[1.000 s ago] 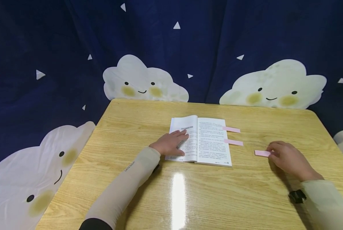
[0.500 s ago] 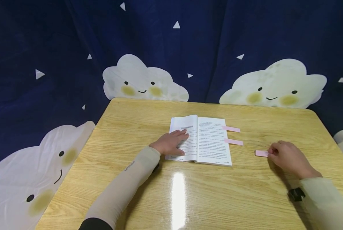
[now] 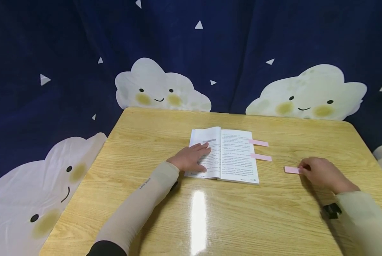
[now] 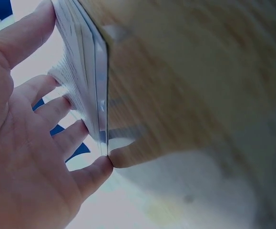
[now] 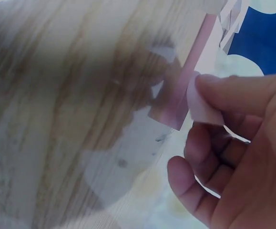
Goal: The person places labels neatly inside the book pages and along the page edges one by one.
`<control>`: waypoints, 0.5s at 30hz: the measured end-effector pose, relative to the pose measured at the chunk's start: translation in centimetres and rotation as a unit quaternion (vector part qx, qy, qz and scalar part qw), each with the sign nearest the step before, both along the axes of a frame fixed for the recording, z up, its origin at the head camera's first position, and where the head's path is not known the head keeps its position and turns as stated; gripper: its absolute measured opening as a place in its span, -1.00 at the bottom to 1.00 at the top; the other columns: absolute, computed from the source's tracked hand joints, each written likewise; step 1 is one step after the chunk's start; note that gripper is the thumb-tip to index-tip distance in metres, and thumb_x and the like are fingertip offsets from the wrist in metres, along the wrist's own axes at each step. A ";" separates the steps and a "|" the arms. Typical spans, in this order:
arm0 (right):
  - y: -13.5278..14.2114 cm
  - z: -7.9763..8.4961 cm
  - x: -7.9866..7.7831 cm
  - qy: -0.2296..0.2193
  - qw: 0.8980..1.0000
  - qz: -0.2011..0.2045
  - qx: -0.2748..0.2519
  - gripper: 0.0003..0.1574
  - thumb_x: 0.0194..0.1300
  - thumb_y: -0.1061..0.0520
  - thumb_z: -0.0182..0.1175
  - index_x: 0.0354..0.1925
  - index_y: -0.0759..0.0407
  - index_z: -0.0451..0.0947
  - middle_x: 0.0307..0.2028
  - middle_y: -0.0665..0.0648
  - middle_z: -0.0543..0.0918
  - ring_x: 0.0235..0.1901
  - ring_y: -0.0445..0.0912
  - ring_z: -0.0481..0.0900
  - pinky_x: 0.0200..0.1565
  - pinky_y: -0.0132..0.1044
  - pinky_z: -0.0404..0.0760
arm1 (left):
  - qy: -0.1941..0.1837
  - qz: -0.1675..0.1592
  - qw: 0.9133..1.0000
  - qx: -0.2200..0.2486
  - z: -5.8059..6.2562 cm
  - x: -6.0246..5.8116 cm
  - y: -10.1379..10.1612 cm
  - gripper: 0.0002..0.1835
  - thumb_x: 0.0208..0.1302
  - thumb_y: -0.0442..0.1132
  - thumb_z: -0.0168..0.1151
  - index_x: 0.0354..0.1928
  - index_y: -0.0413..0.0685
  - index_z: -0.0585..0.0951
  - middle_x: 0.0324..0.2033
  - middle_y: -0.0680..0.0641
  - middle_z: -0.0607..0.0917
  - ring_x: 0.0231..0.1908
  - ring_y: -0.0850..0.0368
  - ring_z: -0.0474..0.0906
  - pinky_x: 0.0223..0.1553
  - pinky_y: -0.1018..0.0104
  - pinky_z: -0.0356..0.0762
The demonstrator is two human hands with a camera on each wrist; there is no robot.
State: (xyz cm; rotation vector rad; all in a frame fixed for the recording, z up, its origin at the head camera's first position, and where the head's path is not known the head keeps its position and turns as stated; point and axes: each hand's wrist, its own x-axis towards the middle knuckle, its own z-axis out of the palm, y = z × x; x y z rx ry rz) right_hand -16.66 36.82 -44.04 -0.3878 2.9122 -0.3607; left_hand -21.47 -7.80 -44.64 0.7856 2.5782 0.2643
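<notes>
An open book point(image 3: 238, 156) lies on the table, with printed text on both pages. My left hand point(image 3: 189, 159) rests on its left page, fingers spread; in the left wrist view the little finger point(image 4: 96, 174) reaches the book's lower edge. To the right of the book lies a small pad of pink sticky notes point(image 3: 291, 170). My right hand point(image 3: 325, 174) is at the pad's right end. In the right wrist view its thumb and index finger pinch the lifted end of a pink sticky note point(image 5: 204, 107), bent up from the pad beneath.
Two pink sticky strips point(image 3: 259, 143) stick out past the right page's edge, one above the other. The wooden table point(image 3: 242, 217) extends around the book, with a bright reflection near its front. Behind hangs a dark blue curtain point(image 3: 178, 32) with cloud faces.
My right thumb and fingers have drawn slightly right along the pad and closed in a pinch at its end. The left hand stays on the page. The head view has shifted slightly.
</notes>
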 end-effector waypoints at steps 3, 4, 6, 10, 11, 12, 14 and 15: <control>0.0 0.1 -0.1 -0.015 1.000 -0.009 -0.008 -0.83 0.34 0.14 0.24 -0.31 0.25 0.62 -0.50 0.02 0.59 -0.51 -0.16 0.37 -0.44 -0.31 0.34 | -0.002 0.000 1.000 0.003 0.1 -0.1 0.0 -0.13 0.37 0.14 0.20 0.59 0.23 0.01 0.61 0.12 -0.12 0.61 0.07 -0.21 0.57 -0.07 -0.04; 0.0 0.1 -0.2 -0.018 1.000 -0.010 -0.013 -0.80 0.35 0.11 0.23 -0.35 0.23 0.59 -0.52 0.01 0.55 -0.52 -0.16 0.35 -0.44 -0.31 0.31 | -0.003 0.000 1.000 0.002 0.2 -0.1 0.0 -0.12 0.37 0.15 0.20 0.59 0.24 0.00 0.61 0.12 -0.13 0.61 0.07 -0.21 0.57 -0.07 -0.04; -0.1 0.2 -0.2 -0.021 1.000 -0.011 -0.019 -0.74 0.35 0.06 0.25 -0.42 0.17 0.52 -0.56 -0.01 0.46 -0.54 -0.17 0.32 -0.45 -0.32 0.26 | -0.003 0.000 1.000 0.002 0.2 -0.1 0.0 -0.12 0.37 0.14 0.20 0.59 0.23 0.00 0.61 0.12 -0.13 0.61 0.07 -0.22 0.57 -0.06 -0.04; -0.3 0.6 -0.4 -0.026 0.999 -0.009 -0.024 -0.67 0.36 0.00 0.24 -0.49 0.10 0.47 -0.58 -0.04 0.43 -0.54 -0.18 0.31 -0.45 -0.33 0.24 | -0.005 0.001 1.000 0.001 0.3 0.0 0.0 -0.12 0.36 0.13 0.21 0.59 0.24 0.01 0.61 0.12 -0.12 0.61 0.08 -0.21 0.57 -0.05 -0.04; -0.4 0.6 -0.4 -0.030 0.999 -0.008 -0.025 -0.70 0.36 0.01 0.24 -0.48 0.10 0.50 -0.57 -0.05 0.47 -0.53 -0.18 0.33 -0.45 -0.34 0.27 | -0.006 0.002 1.000 0.002 0.3 0.0 0.0 -0.12 0.36 0.13 0.21 0.59 0.24 0.01 0.61 0.12 -0.12 0.61 0.07 -0.21 0.57 -0.05 -0.04; -0.4 0.7 -0.5 -0.033 0.999 -0.006 -0.025 -0.72 0.37 0.02 0.23 -0.46 0.10 0.53 -0.55 -0.06 0.51 -0.53 -0.19 0.34 -0.44 -0.33 0.29 | -0.006 0.003 1.000 0.002 0.3 0.0 0.1 -0.12 0.36 0.14 0.21 0.59 0.24 0.01 0.61 0.12 -0.12 0.61 0.08 -0.20 0.57 -0.05 -0.04; -0.5 0.8 -0.5 -0.036 0.999 0.003 -0.028 -0.76 0.38 0.07 0.21 -0.42 0.12 0.60 -0.53 -0.05 0.58 -0.51 -0.19 0.37 -0.43 -0.31 0.34 | -0.007 0.003 1.000 0.004 0.2 0.0 0.1 -0.12 0.35 0.14 0.22 0.58 0.24 0.02 0.61 0.12 -0.11 0.61 0.07 -0.20 0.57 -0.05 -0.04; -0.5 0.8 -0.6 -0.037 0.999 0.007 -0.028 -0.79 0.38 0.08 0.21 -0.40 0.12 0.63 -0.51 -0.05 0.61 -0.51 -0.19 0.38 -0.42 -0.31 0.36 | -0.007 0.004 1.000 0.004 0.1 0.0 0.1 -0.12 0.35 0.14 0.22 0.58 0.24 0.03 0.61 0.12 -0.11 0.61 0.07 -0.19 0.57 -0.05 -0.04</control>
